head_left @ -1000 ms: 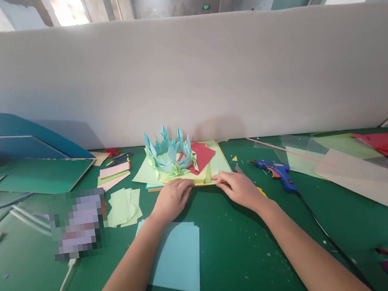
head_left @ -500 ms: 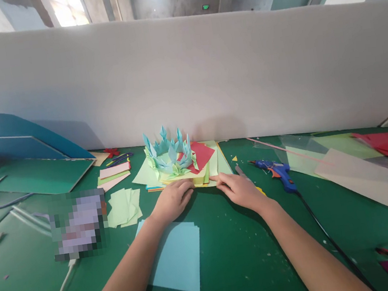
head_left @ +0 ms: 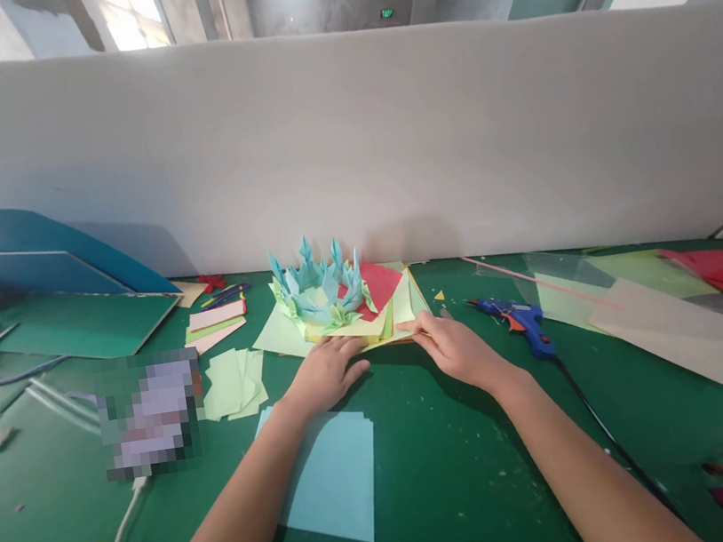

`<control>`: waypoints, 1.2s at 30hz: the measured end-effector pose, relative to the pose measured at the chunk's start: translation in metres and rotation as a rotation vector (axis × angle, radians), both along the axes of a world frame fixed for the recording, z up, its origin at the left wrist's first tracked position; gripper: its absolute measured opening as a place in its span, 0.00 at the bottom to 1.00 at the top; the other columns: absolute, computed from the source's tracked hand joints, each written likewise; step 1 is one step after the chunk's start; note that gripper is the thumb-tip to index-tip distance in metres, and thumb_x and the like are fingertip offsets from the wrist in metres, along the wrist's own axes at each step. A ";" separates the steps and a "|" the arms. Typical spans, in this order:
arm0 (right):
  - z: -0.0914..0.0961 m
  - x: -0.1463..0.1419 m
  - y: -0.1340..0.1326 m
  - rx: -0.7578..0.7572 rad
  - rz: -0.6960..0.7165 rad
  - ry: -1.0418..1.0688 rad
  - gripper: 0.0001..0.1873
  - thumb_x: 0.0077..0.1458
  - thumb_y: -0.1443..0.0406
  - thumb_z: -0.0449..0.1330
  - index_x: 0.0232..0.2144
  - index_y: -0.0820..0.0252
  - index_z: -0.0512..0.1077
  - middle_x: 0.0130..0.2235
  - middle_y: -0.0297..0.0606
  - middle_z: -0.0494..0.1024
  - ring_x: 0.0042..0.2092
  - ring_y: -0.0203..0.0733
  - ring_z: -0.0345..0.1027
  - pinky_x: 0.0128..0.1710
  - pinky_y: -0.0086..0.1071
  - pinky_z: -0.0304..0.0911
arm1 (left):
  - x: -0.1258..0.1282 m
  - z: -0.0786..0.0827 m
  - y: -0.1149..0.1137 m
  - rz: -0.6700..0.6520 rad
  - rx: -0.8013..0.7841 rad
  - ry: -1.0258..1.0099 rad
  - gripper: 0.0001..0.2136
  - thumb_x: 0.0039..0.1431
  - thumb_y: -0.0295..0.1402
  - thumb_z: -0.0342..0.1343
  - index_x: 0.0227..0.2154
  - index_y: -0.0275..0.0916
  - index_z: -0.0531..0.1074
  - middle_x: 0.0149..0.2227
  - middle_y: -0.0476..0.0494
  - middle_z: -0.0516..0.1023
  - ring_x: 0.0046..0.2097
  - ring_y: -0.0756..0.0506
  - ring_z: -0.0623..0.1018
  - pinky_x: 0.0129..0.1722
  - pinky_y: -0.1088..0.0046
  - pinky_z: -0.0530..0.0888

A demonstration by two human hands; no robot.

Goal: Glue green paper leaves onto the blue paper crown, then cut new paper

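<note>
A blue and green folded-paper crown (head_left: 320,290) stands upright on a stack of coloured paper (head_left: 276,330) near the partition. My left hand (head_left: 328,370) lies over the front edge of the stack, fingers stretched forward and thumb apart. At the stack's right front corner, my right hand (head_left: 456,343) pinches the edge of a pale sheet (head_left: 402,308), which is lifted and bent. A red sheet (head_left: 382,284) lies beside the crown on the stack. Light blue sheets (head_left: 337,481) rest on the table, partly under my left forearm.
Right of the stack lies a blue glue gun (head_left: 522,320) with its cable. Pale green slips (head_left: 235,383), pink strips (head_left: 214,314) and a blurred-out device (head_left: 153,412) with a white cable are at left. A blue board (head_left: 51,261) leans farther left. A white partition (head_left: 384,142) bounds the back.
My right hand has shifted slightly right and raised the corner of the sheets. My left thumb has moved away from its fingers. The crown keeps its place on the stack.
</note>
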State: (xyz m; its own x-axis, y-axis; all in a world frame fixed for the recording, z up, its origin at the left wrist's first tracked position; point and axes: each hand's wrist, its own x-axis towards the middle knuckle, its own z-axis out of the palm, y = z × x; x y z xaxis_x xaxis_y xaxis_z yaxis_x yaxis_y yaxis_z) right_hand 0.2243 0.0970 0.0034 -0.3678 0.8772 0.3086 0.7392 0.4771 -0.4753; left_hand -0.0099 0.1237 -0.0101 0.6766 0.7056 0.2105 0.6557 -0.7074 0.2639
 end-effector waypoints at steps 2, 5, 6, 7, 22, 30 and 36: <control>0.003 0.003 -0.003 0.043 0.021 0.013 0.08 0.61 0.66 0.44 0.28 0.53 0.54 0.43 0.43 0.79 0.41 0.47 0.74 0.35 0.37 0.65 | 0.000 0.000 0.000 -0.017 -0.010 0.029 0.19 0.65 0.41 0.41 0.50 0.35 0.66 0.51 0.36 0.74 0.53 0.40 0.71 0.53 0.59 0.65; 0.008 0.009 -0.015 0.062 0.044 0.042 0.07 0.61 0.66 0.44 0.29 0.53 0.55 0.41 0.42 0.79 0.42 0.46 0.74 0.37 0.37 0.66 | -0.001 -0.002 0.000 -0.024 0.002 0.030 0.23 0.64 0.46 0.40 0.53 0.35 0.64 0.53 0.35 0.72 0.55 0.40 0.70 0.54 0.59 0.63; 0.009 0.012 -0.020 0.055 0.047 0.047 0.07 0.61 0.66 0.44 0.29 0.53 0.56 0.40 0.42 0.79 0.42 0.45 0.74 0.38 0.37 0.66 | -0.001 -0.003 0.000 -0.024 0.009 0.027 0.24 0.63 0.47 0.40 0.53 0.35 0.64 0.53 0.35 0.72 0.55 0.40 0.70 0.55 0.59 0.63; 0.010 0.014 -0.026 0.042 0.046 0.048 0.07 0.61 0.66 0.45 0.30 0.53 0.56 0.40 0.42 0.80 0.43 0.45 0.74 0.38 0.38 0.66 | -0.001 -0.004 0.000 -0.025 0.017 0.027 0.25 0.63 0.48 0.40 0.54 0.36 0.64 0.54 0.35 0.72 0.55 0.40 0.70 0.55 0.60 0.62; -0.012 0.019 -0.004 -0.079 -0.171 0.064 0.07 0.59 0.66 0.45 0.29 0.52 0.55 0.45 0.41 0.78 0.47 0.44 0.73 0.40 0.37 0.67 | -0.002 -0.006 0.000 0.007 0.127 -0.070 0.20 0.61 0.46 0.46 0.48 0.36 0.67 0.53 0.33 0.71 0.57 0.38 0.69 0.56 0.53 0.64; -0.003 0.003 0.001 0.139 -0.211 -0.184 0.12 0.48 0.68 0.57 0.38 0.55 0.68 0.55 0.46 0.69 0.57 0.57 0.58 0.52 0.54 0.51 | -0.006 -0.013 0.006 -0.017 0.194 -0.105 0.11 0.58 0.33 0.53 0.44 0.39 0.68 0.53 0.36 0.71 0.57 0.39 0.68 0.53 0.55 0.68; -0.007 -0.030 -0.010 0.276 -0.108 -0.393 0.02 0.54 0.67 0.58 0.31 0.57 0.72 0.38 0.39 0.76 0.42 0.46 0.65 0.42 0.40 0.53 | -0.003 -0.012 0.009 0.010 0.299 -0.177 0.08 0.60 0.26 0.47 0.36 0.37 0.72 0.43 0.38 0.76 0.45 0.43 0.75 0.44 0.63 0.73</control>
